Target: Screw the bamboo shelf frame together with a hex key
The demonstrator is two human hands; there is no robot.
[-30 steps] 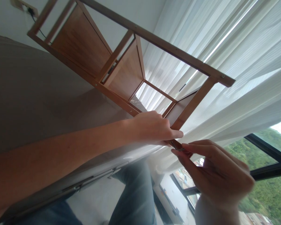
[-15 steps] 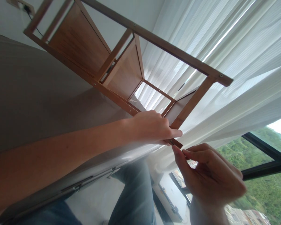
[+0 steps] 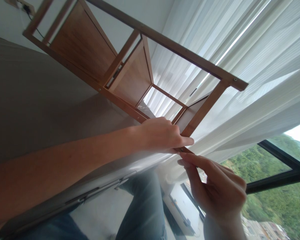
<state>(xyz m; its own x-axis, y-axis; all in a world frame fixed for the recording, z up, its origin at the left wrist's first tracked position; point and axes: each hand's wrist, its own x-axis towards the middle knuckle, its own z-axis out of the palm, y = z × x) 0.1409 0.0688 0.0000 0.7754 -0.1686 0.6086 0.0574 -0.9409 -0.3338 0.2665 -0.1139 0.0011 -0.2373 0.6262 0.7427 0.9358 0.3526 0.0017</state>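
Note:
A brown wooden shelf rack (image 3: 165,43) lies on its side, its rails and panels slanting across the view. My left hand (image 3: 162,135) is closed round its lower rail close to the end, with the index finger stretched along the corner where a crossbar joins. My right hand (image 3: 215,186) is beside it at the rail's tip, thumb and index finger pinched together against the wood by a small dark screw hole. Whatever lies between those fingertips is too small or hidden to tell. Metal screw heads show along the rails.
The rack rests on a grey-brown covered surface (image 3: 40,90). White curtains (image 3: 235,40) hang behind it, and a dark-framed window (image 3: 277,178) is at the right. My jeans-clad leg (image 3: 145,206) is below. A plugged-in cable (image 3: 27,9) is at the upper left.
My right hand has moved left and slightly up, its fingertips now at the rail's end beside the left hand. The left hand keeps its grip, and the rack has hardly shifted.

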